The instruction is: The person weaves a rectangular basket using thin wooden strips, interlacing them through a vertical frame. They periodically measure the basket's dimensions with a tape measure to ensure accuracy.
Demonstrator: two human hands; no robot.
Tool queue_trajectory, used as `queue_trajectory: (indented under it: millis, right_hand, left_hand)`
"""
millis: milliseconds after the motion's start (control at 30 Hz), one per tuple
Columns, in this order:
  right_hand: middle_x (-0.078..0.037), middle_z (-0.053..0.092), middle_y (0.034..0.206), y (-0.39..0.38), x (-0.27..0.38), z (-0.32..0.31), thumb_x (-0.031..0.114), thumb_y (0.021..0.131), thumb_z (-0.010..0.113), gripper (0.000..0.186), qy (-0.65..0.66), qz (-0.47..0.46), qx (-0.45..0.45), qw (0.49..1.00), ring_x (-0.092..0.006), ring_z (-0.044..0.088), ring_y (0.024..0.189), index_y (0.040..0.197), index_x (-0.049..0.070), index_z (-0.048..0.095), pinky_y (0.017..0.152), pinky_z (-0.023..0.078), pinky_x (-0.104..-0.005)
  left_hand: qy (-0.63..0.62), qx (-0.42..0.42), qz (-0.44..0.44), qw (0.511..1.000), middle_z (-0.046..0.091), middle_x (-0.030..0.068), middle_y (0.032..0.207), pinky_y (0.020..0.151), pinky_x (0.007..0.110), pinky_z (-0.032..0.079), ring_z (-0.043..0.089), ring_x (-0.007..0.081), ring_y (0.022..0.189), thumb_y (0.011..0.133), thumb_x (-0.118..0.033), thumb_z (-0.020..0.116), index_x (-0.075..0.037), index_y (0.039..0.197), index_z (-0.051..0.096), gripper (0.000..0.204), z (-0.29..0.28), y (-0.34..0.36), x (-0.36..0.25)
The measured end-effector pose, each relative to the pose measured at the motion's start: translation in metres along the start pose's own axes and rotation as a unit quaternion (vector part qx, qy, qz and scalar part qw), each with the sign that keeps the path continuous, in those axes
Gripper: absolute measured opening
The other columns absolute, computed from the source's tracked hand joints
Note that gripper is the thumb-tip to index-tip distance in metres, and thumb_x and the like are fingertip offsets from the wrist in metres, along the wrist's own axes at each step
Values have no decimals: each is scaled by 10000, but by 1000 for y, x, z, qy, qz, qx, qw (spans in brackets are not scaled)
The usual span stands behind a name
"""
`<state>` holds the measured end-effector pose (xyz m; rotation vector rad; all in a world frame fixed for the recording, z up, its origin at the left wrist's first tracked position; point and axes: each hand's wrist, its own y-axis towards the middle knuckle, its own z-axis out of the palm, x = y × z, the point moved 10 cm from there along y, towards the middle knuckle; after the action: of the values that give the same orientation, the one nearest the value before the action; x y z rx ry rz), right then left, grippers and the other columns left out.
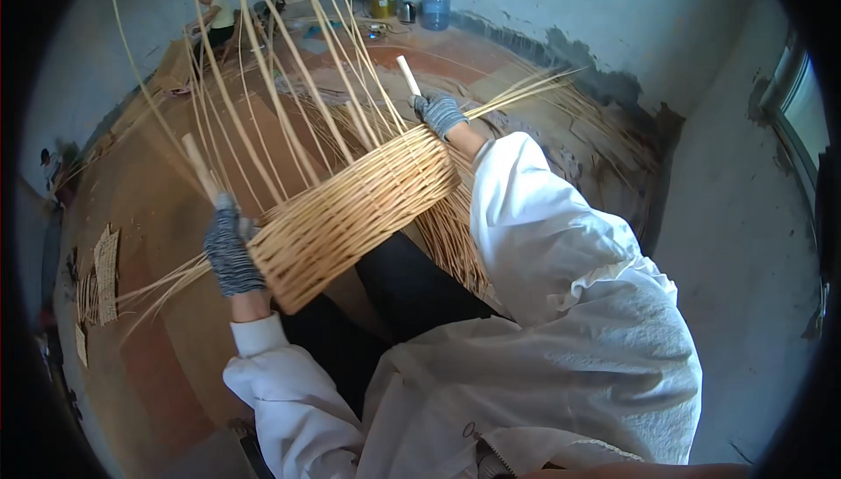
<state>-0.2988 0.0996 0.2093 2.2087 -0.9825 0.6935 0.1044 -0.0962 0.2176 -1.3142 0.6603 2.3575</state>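
A partly woven wicker panel is tilted above my lap, its right end higher in the picture than its left. Long upright canes rise from its far edge. My left hand, in a grey knit glove, is closed round its left end, where a thick pale stick sticks up. At the right end my right hand, gloved the same way, is closed round another thick pale stick. Loose strand ends poke out past both hands. The fingers' undersides are hidden.
A bundle of canes lies beneath the panel's right side. More canes spread along the right wall. Woven pieces lie on the left floor. A person sits far left; a blue water jug stands at the back.
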Motion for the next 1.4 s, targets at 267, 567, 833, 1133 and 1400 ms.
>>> queue_trajectory:
  millis: [267, 567, 833, 1133, 1400]
  right_hand:
    - [-162, 609, 725, 63, -42, 80, 319, 821, 473, 317, -109, -39, 55, 992, -305, 583, 616, 766, 55, 639, 570, 459, -396]
    - [-136, 574, 657, 78, -53, 77, 385, 829, 478, 360, -199, -4, 0, 980, -288, 553, 581, 798, 47, 597, 535, 435, -380]
    - [-112, 544, 596, 96, -23, 67, 444, 835, 483, 412, -91, 15, -59, 994, -273, 526, 550, 827, 39, 560, 504, 414, -367]
    - [-115, 562, 598, 51, 24, 30, 229, 812, 557, 216, -180, -80, -74, 978, -290, 549, 541, 960, 74, 533, 496, 433, -380]
    - [-133, 605, 644, 28, -22, 3, 228, 811, 572, 201, 36, 87, 52, 994, -225, 605, 601, 898, 47, 581, 524, 473, -362]
  left_hand:
    - [108, 132, 51, 984, 535, 70, 782, 572, 312, 431, 528, 157, 662, 845, -129, 556, -20, 883, 562, 115, 126, -112, 12]
    - [380, 211, 383, 815, 573, 158, 898, 672, 420, 451, 566, 313, 774, 801, -89, 572, 0, 933, 592, 160, 144, -170, 21]
    - [623, 86, 527, 572, 535, 146, 823, 624, 359, 452, 546, 281, 721, 845, -128, 460, -23, 966, 536, 177, 117, -89, -56]
    - [4, -76, -92, 993, 469, -14, 581, 405, 191, 367, 438, 51, 468, 818, -340, 599, -105, 751, 533, 253, -42, 73, 65]
    - [83, -101, -35, 991, 435, -40, 548, 394, 185, 325, 401, 42, 447, 815, -367, 602, -114, 728, 521, 279, -45, 85, 79]
